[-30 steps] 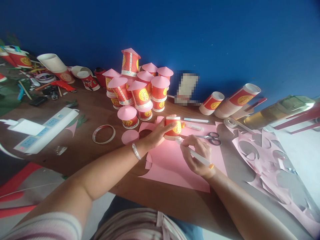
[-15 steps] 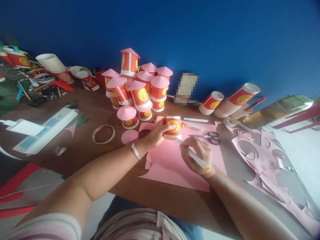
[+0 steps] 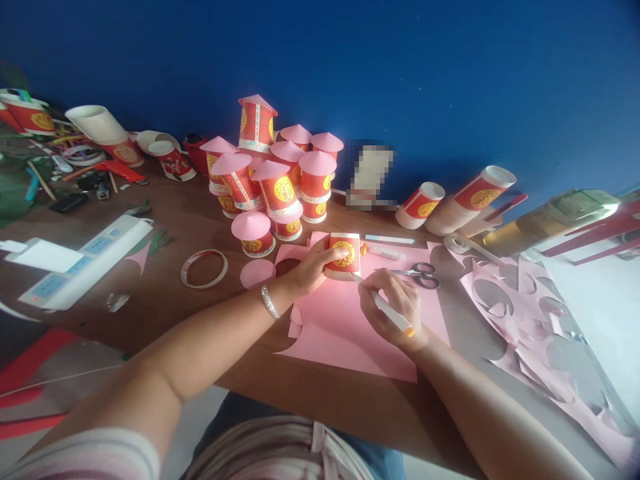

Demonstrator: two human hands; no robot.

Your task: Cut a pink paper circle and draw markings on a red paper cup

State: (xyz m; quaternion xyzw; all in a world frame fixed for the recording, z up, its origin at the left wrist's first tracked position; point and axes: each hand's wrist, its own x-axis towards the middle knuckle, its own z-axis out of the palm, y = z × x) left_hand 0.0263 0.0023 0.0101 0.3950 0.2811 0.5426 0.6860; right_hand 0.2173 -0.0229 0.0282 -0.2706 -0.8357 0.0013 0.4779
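Note:
My left hand (image 3: 316,267) is closed around a red paper cup (image 3: 345,252) with a gold emblem and a white band along its lower edge, the thumb lying across its front. In my right hand (image 3: 393,300) is a white marker (image 3: 395,315) with an orange end, its tip at the cup's lower white band. Whether the tip touches the cup I cannot tell. Under both hands lies a pink paper sheet (image 3: 365,340). Scissors (image 3: 423,275) with dark handles and a capped marker (image 3: 385,252) rest just beyond my right hand.
Several cups with pink cone roofs (image 3: 277,187) are stacked at the back. A tape ring (image 3: 204,269) and a power strip (image 3: 87,260) lie left. Pink paper scraps (image 3: 530,333), stacked cups (image 3: 470,200) and a bottle (image 3: 550,217) are on the right. A blue wall (image 3: 320,67) stands behind.
The whole view has shifted slightly, moving things a little to the left. Both hands keep their holds, with the marker still at the cup's lower edge.

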